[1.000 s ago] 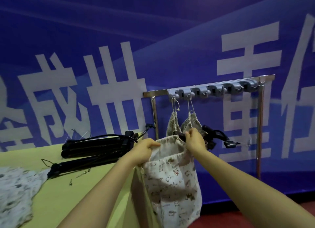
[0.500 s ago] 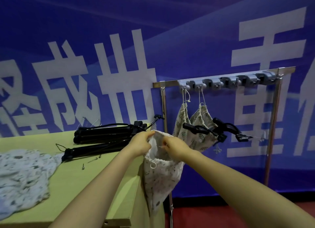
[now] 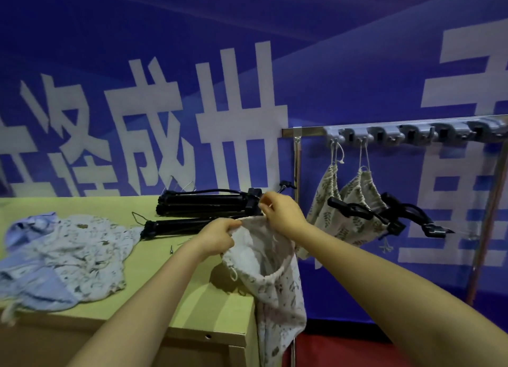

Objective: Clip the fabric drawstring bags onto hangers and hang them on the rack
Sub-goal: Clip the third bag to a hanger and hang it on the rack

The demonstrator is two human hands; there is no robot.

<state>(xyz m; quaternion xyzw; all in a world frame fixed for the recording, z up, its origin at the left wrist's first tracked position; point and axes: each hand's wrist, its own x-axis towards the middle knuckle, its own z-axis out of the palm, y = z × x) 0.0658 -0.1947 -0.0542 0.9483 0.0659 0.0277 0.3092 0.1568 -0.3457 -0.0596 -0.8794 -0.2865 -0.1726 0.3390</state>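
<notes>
A cream printed drawstring bag [image 3: 272, 273] hangs open over the table's right corner. My left hand [image 3: 220, 237] pinches the left side of its rim. My right hand [image 3: 283, 215] grips the far side of the rim, fingers curled. On the metal rack [image 3: 298, 158] to the right, two leaf-print bags [image 3: 346, 210] hang by their strings from grey hooks [image 3: 412, 133], with black clip hangers [image 3: 395, 215] in front of them. A stack of black hangers [image 3: 203, 201] lies on the table behind my hands.
A pile of pale printed and blue bags [image 3: 60, 254] lies on the yellow-green table [image 3: 170, 284] at the left. A small metal pin [image 3: 171, 250] lies loose near the hangers. A blue banner wall [image 3: 247, 64] stands close behind. Red floor shows under the rack.
The view has swung left and down, so the rack sits further right. My hands have brought the bag from the rack to the table corner and have spread its mouth open.
</notes>
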